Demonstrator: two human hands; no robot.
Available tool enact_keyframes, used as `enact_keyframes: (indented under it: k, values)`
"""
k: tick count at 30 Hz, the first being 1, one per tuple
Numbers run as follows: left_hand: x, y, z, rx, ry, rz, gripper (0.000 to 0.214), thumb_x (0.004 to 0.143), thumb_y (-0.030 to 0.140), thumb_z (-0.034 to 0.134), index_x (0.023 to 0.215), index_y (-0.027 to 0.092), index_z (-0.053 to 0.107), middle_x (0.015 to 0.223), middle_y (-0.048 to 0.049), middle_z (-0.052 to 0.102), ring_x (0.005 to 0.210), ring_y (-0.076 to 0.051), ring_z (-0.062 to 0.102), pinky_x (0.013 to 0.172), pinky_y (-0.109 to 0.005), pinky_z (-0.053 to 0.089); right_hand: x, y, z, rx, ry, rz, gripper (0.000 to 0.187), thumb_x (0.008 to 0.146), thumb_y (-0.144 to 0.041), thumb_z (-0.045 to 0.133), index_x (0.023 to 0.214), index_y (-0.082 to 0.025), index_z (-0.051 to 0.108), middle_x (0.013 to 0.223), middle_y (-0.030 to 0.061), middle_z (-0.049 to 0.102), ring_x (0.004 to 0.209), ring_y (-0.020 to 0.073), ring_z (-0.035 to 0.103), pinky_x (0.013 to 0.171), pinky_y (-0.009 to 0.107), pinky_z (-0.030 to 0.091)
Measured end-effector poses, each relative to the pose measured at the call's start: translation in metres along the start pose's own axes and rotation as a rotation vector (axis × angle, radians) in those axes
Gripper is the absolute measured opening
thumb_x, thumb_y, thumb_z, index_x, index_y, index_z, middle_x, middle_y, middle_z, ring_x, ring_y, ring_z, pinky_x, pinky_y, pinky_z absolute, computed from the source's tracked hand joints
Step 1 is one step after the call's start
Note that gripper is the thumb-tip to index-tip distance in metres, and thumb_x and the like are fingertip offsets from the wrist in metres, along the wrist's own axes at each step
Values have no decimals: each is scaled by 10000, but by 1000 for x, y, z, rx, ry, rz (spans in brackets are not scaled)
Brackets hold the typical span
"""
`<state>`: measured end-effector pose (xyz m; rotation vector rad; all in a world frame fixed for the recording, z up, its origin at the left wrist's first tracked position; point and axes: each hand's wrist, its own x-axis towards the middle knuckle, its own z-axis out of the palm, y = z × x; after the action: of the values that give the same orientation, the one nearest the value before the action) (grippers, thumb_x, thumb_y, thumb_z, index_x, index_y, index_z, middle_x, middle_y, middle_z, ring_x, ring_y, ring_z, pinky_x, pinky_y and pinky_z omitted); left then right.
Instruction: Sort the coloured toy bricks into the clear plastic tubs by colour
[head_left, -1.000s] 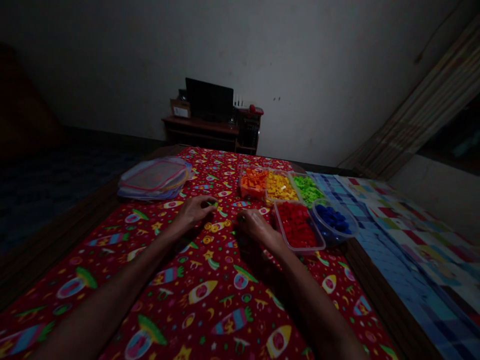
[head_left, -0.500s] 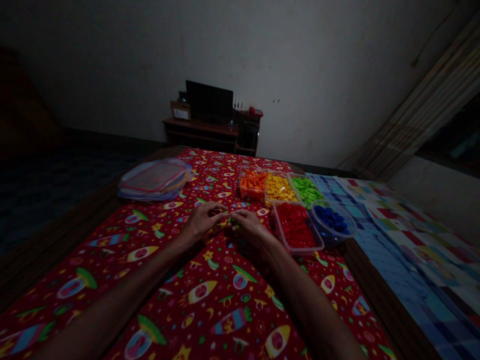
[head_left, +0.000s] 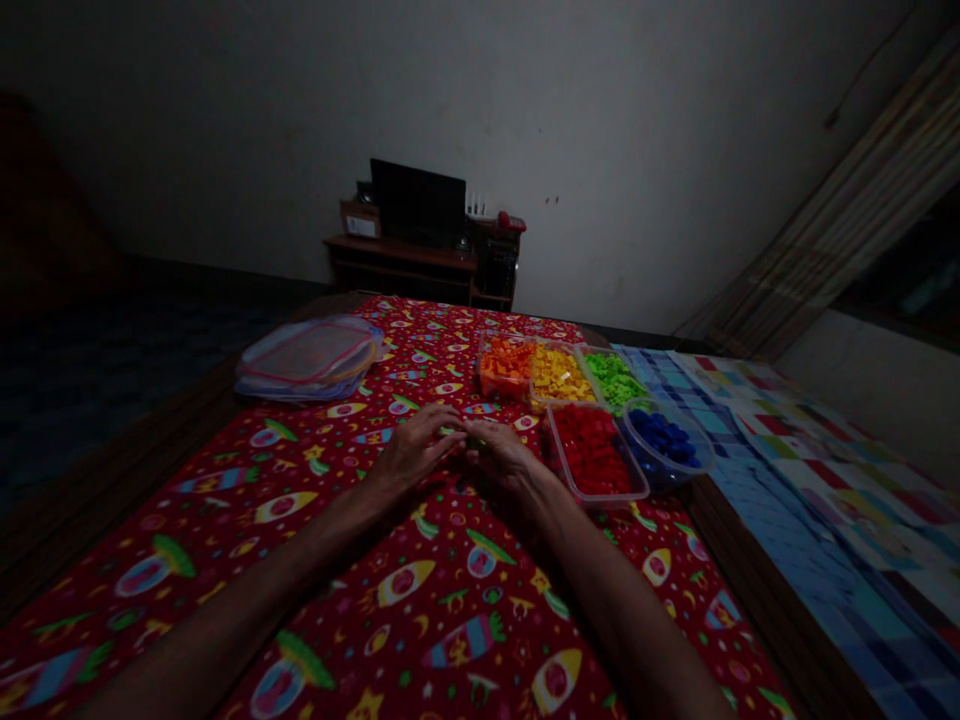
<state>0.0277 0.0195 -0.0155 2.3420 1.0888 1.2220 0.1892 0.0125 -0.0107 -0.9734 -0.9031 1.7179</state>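
Over the middle of the red patterned cloth, my left hand [head_left: 417, 445] and my right hand [head_left: 499, 450] meet at the fingertips. Both are closed in a pinch. A small green toy brick [head_left: 450, 431] shows faintly between them, mostly hidden by the fingers and dim light. Nearest to my right hand is a clear tub of red toy bricks [head_left: 594, 452]. Behind it stand tubs of orange bricks [head_left: 505, 366], yellow bricks [head_left: 559, 375] and green bricks [head_left: 611, 380]. A round tub of blue bricks [head_left: 664, 440] is at the right.
Stacked clear lids [head_left: 307, 358] lie at the table's left edge. The red cloth [head_left: 405, 625] with rocket prints covers the table. Beyond it, a desk [head_left: 401, 255] with a dark monitor [head_left: 418, 203] stands against the wall. A checked bedspread [head_left: 787, 520] spreads to the right.
My fingertips have drawn together, and less of the green piece shows between them. My left hand has shifted slightly to the right. The tubs and lids have stayed put.
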Motion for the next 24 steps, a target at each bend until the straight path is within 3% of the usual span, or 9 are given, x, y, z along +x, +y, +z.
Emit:
enact_keyframes:
  k: [3,7,10,13,20,24]
  values:
    - [7,-14,-14,73,-3,-47,312,867,395,446,879,181,673,941,-90,701,891,-223,647,842,-350,507,1,-6,-9,-128,88,-65,203,605,-244,746,704,-168,587,606,-50,556,533,71,489,511,180,382]
    - [11,-40,-33,145,-121,-172,294,791,381,464,797,202,697,865,-86,719,820,-236,655,805,-346,508,2,-5,-20,-645,186,-292,70,762,-232,564,714,-188,591,574,-51,507,552,107,471,563,225,398]
    - [9,-54,-42,141,-182,-281,269,735,381,488,760,228,708,814,-70,730,769,-241,657,736,-328,509,4,-1,-23,-1025,98,-505,130,826,-184,494,784,-187,617,698,-9,589,678,139,527,667,253,412]
    - [6,-59,-46,84,-338,-361,238,682,406,548,704,235,712,725,-49,726,674,-230,649,620,-286,488,8,0,-20,-1249,48,-624,144,872,-180,487,916,-168,624,874,60,643,815,171,553,757,281,413]
    - [5,-59,-46,64,-531,-348,262,649,419,558,722,216,707,736,-35,721,697,-215,640,627,-261,475,16,-1,7,-1760,-60,-555,115,878,-208,560,939,-137,626,920,121,634,844,206,548,751,298,402]
    - [1,-63,-44,137,-574,-317,315,691,398,505,800,182,707,817,-64,716,743,-221,640,674,-279,475,13,0,20,-1890,-130,-568,172,918,-201,495,994,-123,628,978,125,632,902,204,559,788,300,402]
